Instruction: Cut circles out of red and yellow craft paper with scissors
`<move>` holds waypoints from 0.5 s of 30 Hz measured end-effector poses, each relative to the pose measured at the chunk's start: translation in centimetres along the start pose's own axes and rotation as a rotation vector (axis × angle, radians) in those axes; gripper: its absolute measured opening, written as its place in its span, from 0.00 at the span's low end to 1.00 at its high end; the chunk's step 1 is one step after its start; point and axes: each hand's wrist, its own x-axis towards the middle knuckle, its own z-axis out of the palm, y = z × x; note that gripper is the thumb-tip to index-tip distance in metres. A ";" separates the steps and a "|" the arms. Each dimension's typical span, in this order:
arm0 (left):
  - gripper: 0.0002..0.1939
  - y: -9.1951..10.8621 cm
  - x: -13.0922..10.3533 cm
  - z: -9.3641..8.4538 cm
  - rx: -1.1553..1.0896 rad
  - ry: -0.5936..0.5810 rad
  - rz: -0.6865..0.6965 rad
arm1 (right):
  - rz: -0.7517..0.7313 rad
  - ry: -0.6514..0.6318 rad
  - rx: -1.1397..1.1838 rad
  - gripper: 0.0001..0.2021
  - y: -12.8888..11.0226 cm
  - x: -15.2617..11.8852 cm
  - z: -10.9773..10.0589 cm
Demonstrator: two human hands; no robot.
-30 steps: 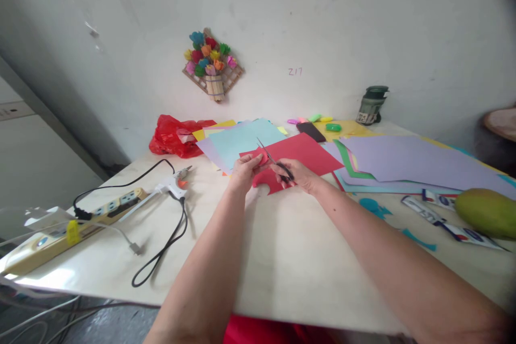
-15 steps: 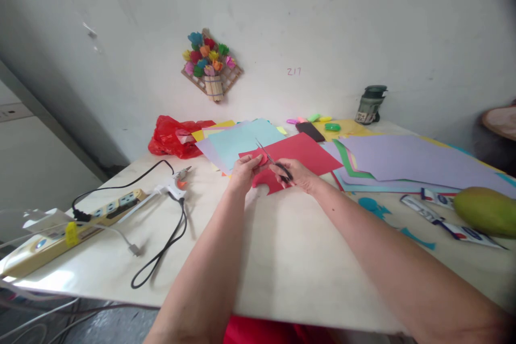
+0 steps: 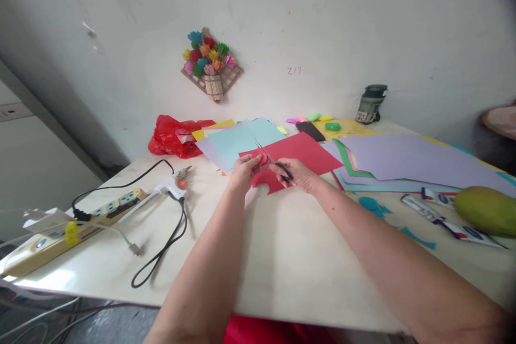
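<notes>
- Small red paper piece (image 3: 263, 159) is pinched in the left hand (image 3: 246, 168), thumb on top, so that grip is pretty narrow.
- Black-handled scissors (image 3: 285, 171) are held in the right hand (image 3: 299, 173), fingers curled around the handles, blades angled up and to the left.
- Both forearms are stretched forward over the desk (image 3: 302, 258) from the near side, angled inward so the hands are brought close together.
- As for writing, what looks like "217" is marked in reddish strokes on the wall (image 3: 330, 27). Some lettering is printed on the white-and-blue tubes (image 3: 422, 209) and on the green bottle (image 3: 370, 105), but it can't be made out.
- The small piece is kept at the left hand's fingertips, just beside the scissor blades; whether it's touched by them can't be told.
- A big red sheet (image 3: 310, 155) is spread under and behind the hands, with a curved bite taken out of its near edge. It's partly lapped over a light blue sheet (image 3: 236, 142).
- Blue scraps (image 3: 373, 206) are scattered by the right forearm, near the tubes and a green mango-like fruit (image 3: 486, 211).
</notes>
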 end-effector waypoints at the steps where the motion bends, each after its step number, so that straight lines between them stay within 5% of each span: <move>1: 0.13 0.0 0.0 0.0 -0.001 -0.001 0.000 | 0.005 -0.001 0.005 0.19 0.0 0.0 0.0; 15: 0.12 0.1 -0.1 0.0 0.010 0.001 -0.014 | 0.001 -0.021 0.020 0.19 0.3 0.1 -0.2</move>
